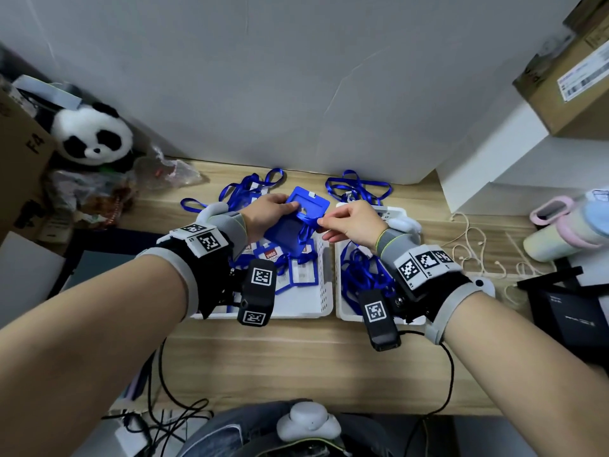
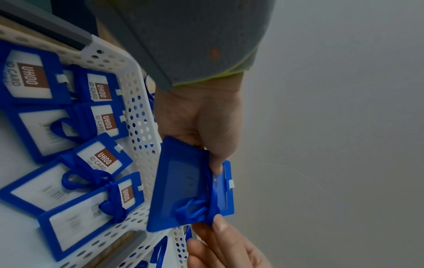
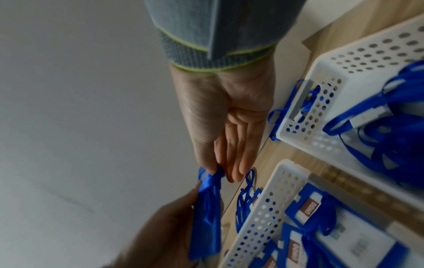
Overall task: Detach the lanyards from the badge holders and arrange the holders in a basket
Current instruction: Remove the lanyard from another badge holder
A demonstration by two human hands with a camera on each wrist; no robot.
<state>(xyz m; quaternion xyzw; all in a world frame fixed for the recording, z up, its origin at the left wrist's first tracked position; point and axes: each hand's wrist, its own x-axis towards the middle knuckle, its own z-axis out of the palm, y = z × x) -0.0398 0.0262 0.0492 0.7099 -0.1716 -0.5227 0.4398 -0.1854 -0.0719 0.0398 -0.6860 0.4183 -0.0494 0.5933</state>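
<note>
My left hand [image 1: 268,211] grips a blue badge holder [image 1: 296,219] by its far edge and keeps it raised over the left white basket [image 1: 324,285]. The same holder [image 2: 183,185] shows its back in the left wrist view. My right hand [image 1: 349,222] pinches the blue lanyard [image 1: 311,222] where it loops through the holder's slot, thumb and forefinger closed on the ribbon [image 3: 210,179]. Several blue holders [image 2: 96,161] with UHOO cards lie in the left basket, some with blue ribbon across them. The right basket [image 1: 342,311] contains loose blue lanyards [image 1: 362,275].
More holders with lanyards [image 1: 253,189] lie on the wooden desk behind the baskets, by the white wall. A plush panda [image 1: 94,135] and cardboard box sit at the left. At the right are a pastel bottle [image 1: 560,232], a white cord and black items.
</note>
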